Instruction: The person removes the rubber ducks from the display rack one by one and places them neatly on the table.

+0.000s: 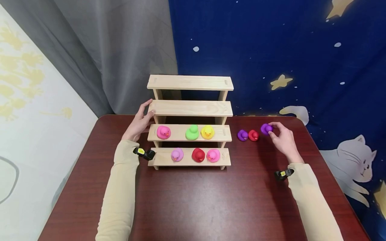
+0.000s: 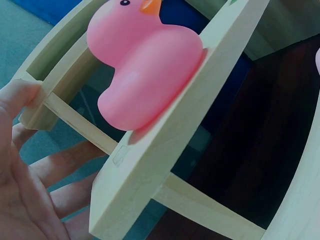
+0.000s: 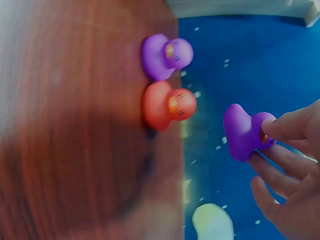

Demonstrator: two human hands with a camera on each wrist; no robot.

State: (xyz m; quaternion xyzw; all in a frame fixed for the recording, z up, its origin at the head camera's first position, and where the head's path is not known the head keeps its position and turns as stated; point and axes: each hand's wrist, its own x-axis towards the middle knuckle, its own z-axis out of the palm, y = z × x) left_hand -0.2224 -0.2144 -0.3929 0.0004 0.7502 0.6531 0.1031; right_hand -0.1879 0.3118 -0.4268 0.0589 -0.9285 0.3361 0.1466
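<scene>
A four-step wooden display shelf (image 1: 190, 107) stands on the table. My left hand (image 1: 136, 127) holds the left end of its second-highest step, with the thumb on the board in the left wrist view. Just beside that hand, a hot-pink rubber duck (image 1: 163, 132) sits on the step below, sharing it with a green duck (image 1: 192, 133) and a yellow duck (image 1: 207, 132). My right hand (image 1: 283, 140) pinches a purple rubber duck (image 3: 240, 132) by its head, raised above the table. Left of it, another purple duck (image 1: 242, 135) and a red duck (image 1: 253, 135) stand close together.
On the lowest step sit a lilac duck (image 1: 177, 155), a dark red duck (image 1: 198, 155) and a pink duck (image 1: 213, 155). The dark red-brown table (image 1: 193, 204) meets a grey curtain (image 1: 135, 50) and a blue starry cloth (image 1: 256, 43) behind.
</scene>
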